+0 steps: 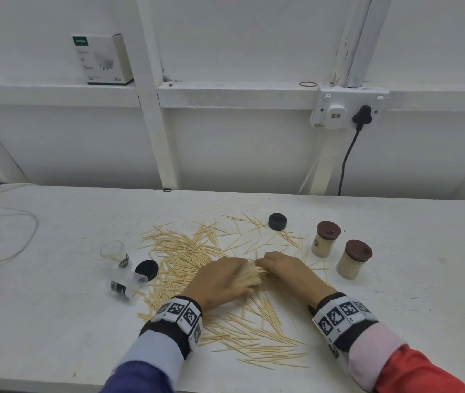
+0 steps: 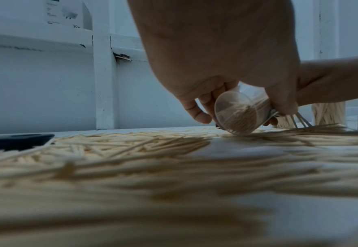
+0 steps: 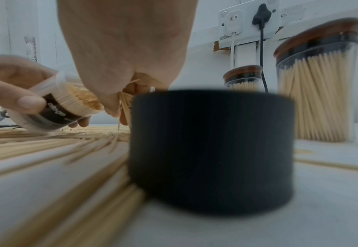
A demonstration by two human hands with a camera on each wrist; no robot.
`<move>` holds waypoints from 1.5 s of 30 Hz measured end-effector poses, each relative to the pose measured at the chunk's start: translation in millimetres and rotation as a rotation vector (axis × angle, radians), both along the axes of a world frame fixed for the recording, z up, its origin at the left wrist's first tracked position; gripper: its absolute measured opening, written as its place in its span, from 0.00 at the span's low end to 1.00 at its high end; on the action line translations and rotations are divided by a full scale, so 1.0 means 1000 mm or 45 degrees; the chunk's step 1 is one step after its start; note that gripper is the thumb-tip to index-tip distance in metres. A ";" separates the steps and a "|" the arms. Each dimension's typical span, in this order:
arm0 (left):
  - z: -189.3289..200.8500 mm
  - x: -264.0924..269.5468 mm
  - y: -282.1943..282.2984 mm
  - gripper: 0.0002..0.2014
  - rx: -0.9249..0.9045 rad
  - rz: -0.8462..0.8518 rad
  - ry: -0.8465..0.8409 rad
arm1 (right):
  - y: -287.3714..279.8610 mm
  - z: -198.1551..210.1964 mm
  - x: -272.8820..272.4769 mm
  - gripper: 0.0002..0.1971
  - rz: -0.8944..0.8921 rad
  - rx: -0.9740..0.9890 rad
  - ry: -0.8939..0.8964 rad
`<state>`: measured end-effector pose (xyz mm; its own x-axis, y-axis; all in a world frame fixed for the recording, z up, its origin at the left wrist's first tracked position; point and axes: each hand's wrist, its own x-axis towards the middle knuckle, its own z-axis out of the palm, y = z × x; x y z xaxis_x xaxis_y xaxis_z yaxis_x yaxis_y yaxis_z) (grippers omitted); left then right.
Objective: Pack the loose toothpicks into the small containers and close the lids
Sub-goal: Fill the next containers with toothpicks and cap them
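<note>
Loose toothpicks (image 1: pixel 191 251) lie scattered over the white table (image 1: pixel 410 307). My left hand (image 1: pixel 223 279) grips a clear container (image 2: pixel 235 115) packed with toothpicks, tilted low over the pile with its mouth toward the right. My right hand (image 1: pixel 272 263) pinches a small bunch of toothpicks (image 3: pixel 125 107) right at that container's mouth (image 3: pixel 83 100). Two empty clear containers, one upright (image 1: pixel 113 251) and one lying down (image 1: pixel 126 285), sit at the left beside a black lid (image 1: pixel 147 269). Another black lid (image 1: pixel 277 221) lies farther back.
Two filled containers with brown lids (image 1: pixel 326 238) (image 1: pixel 353 259) stand at the right. A black lid (image 3: pixel 211 147) sits just in front of my right wrist. Cables (image 1: pixel 4 236) lie at the far left. A wall socket with a black plug (image 1: pixel 361 114) is behind.
</note>
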<state>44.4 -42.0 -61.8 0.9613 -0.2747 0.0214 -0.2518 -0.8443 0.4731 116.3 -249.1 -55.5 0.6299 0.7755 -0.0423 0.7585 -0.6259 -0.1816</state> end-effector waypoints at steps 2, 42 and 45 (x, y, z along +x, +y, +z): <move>0.001 -0.001 0.000 0.29 0.003 -0.005 0.005 | 0.000 -0.003 0.003 0.19 0.002 -0.028 -0.106; 0.007 -0.003 -0.003 0.30 -0.022 0.082 0.023 | -0.005 -0.015 0.007 0.05 0.040 0.590 -0.152; 0.006 -0.003 -0.003 0.32 -0.010 0.088 0.035 | -0.004 -0.016 0.009 0.06 0.063 0.587 -0.214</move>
<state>41.6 -44.9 -55.4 0.9782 -0.2075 -0.0033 -0.1797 -0.8553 0.4860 124.9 -253.5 -71.1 0.5604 0.7186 0.4117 0.8278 -0.4717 -0.3036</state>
